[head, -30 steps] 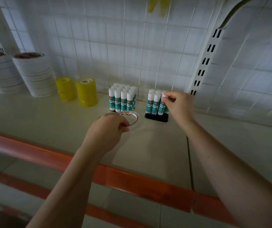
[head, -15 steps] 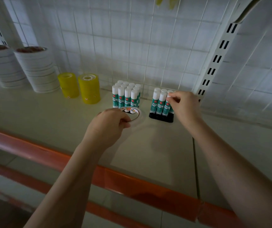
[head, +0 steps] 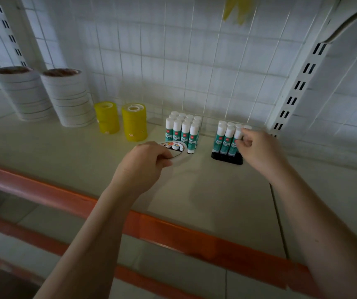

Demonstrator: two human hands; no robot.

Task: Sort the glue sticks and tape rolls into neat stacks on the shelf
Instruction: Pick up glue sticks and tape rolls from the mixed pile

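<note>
- Head view, the only one here. The right hand [head: 259, 151] has its fingertips pinched on the white cap of the front-right glue stick [head: 235, 139] in the group standing on the black tray [head: 227, 158], over by the slotted upright [head: 298, 87].
- The left hand [head: 139, 165] is curled round the near edge of a flat white tape roll [head: 178, 151] with a colourful printed face. It sits low over the shelf [head: 87, 160], right in front of the second block of glue sticks [head: 184, 128]. Can't tell if the roll is resting on the shelf or lifted a hair.
- Looks to me like the step is seating that stick into the tray. I'd keep the pinch high on the cap, hold the stick upright and push straight down so it doesn't knock over its neighbours. They're packed touching each other, so any sideways nudge could topple the row.
- Honestly, free up the left hand first if you can. That roll probably belongs on the white tape stacks [head: 65, 98] far left; the yellow tape stacks [head: 134, 121] stand between those and the glue.
- When moving the roll, lift it clear of the loose block beside it rather than sliding, since those sticks have no tray holding them.
</note>
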